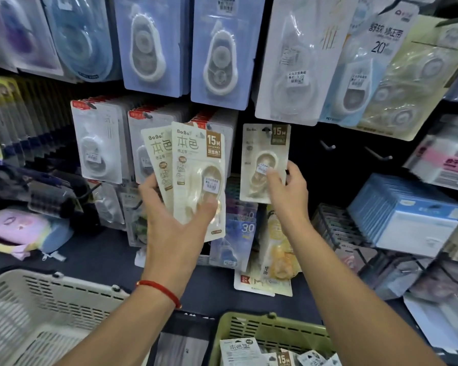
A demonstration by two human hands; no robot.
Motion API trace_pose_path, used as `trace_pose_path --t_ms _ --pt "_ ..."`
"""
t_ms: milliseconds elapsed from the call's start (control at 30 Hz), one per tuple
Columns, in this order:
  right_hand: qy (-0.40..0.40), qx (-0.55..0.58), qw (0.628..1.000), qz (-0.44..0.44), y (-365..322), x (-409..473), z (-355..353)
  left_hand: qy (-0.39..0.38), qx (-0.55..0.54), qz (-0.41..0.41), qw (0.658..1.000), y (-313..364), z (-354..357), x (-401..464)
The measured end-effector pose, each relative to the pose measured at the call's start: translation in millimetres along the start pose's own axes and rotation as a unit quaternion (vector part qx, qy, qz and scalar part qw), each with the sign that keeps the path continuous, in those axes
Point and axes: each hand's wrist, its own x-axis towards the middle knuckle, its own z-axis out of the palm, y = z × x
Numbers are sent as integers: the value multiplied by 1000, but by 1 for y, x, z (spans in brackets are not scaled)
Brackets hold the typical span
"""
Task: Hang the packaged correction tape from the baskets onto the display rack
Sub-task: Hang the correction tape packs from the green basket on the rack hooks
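Note:
My left hand (175, 217) grips a small fan of cream correction tape packs (193, 159) marked 15M, held up in front of the rack. My right hand (288, 191) pinches the lower part of another cream pack (262, 157), whose top hole sits on a rack hook (268, 131). A green basket (273, 331) at the bottom holds more of these packs (239, 350). A beige basket (45, 307) stands at the bottom left.
Rows of other blister-packed correction tapes hang above and to the left (220, 56). Two bare hooks (328, 146) stick out right of the hung pack. Blue boxed goods (407, 215) sit at the right. A pastel pouch (19, 231) lies at the left.

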Motion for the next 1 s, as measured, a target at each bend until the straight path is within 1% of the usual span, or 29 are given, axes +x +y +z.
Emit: trace_pose_path --t_ms 133,200,267,300,333,367,433,467,500,533,633,700,800,867,1000 --pt "-12 -19 998 57 15 44 14 -22 -12 -2 1000 -3 3 0" --pt "-21 -74 994 75 23 52 14 -31 -18 -11 999 -2 5 1" --pt "-2 -134 987 88 23 44 10 -37 -32 -28 998 -3 6 1" --pt "6 -134 988 83 21 35 7 -39 -36 -34 998 -3 7 1" --pt "-4 -103 992 69 18 23 4 -44 -39 -37 998 -4 7 1" --pt "-36 -48 997 56 14 8 -1 -49 -40 -38 997 -5 8 0" --pt "-154 57 986 40 0 -24 -12 -62 -48 -44 996 -6 10 -1" --pt "-215 87 972 34 -8 -38 -17 -70 -53 -49 995 -6 11 -1" --pt "-257 100 961 29 -14 -50 -21 -82 -59 -53 994 -6 12 -1" --pt "-272 104 956 27 -20 -58 -24 -95 -64 -56 992 -6 13 -2" --pt "-245 106 963 22 -27 -71 -28 -122 -63 -58 989 -3 16 -4" --pt "-221 113 968 21 -29 -73 -28 -126 -65 -66 988 -2 17 -5" --pt "-143 150 978 34 -32 -71 -30 -95 -56 -82 991 -3 15 -3" --pt "-94 134 986 30 -32 -65 -33 -86 -47 -83 992 -5 11 -1" --pt "-58 120 990 43 -32 -51 -38 -78 -41 -75 993 -3 7 -1"
